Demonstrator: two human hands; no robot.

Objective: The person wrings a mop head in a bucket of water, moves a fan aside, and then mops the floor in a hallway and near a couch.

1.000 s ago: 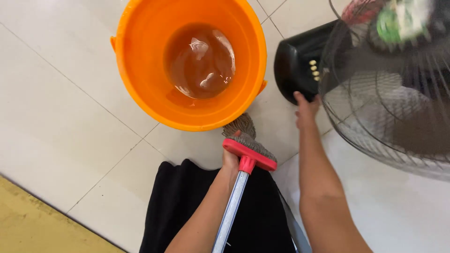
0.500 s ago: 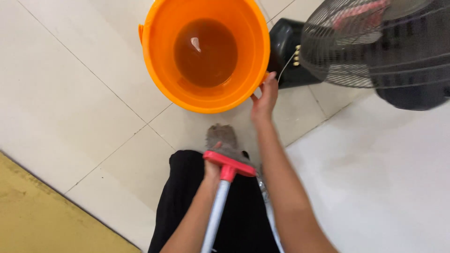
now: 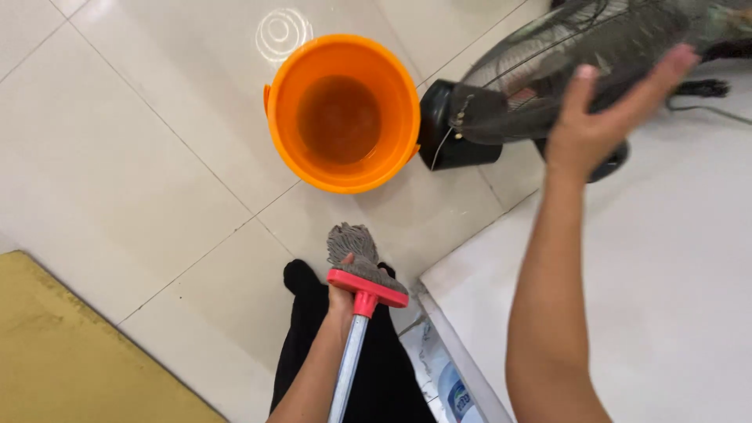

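Observation:
My left hand (image 3: 340, 291) grips a mop (image 3: 356, 270) just below its red head clamp, with the grey strands bunched above my fingers and the metal handle running down to the frame's bottom. An orange bucket (image 3: 282, 125) with brown water stands on the tiled floor ahead of the mop. My right hand (image 3: 607, 113) is raised with fingers spread and holds nothing. It hovers in front of the dark wire cage of a standing fan (image 3: 564, 55).
The fan's black base (image 3: 454, 129) sits right beside the bucket. A white surface (image 3: 666, 258) fills the right side, its edge near my legs. A yellow mat (image 3: 70, 352) lies at the bottom left. My black trousers (image 3: 313, 345) show below the mop.
My right hand left the bucket's rim and rose to the right, toward the fan. The view pulled back, so the bucket looks smaller and farther. My left hand kept hold of the mop.

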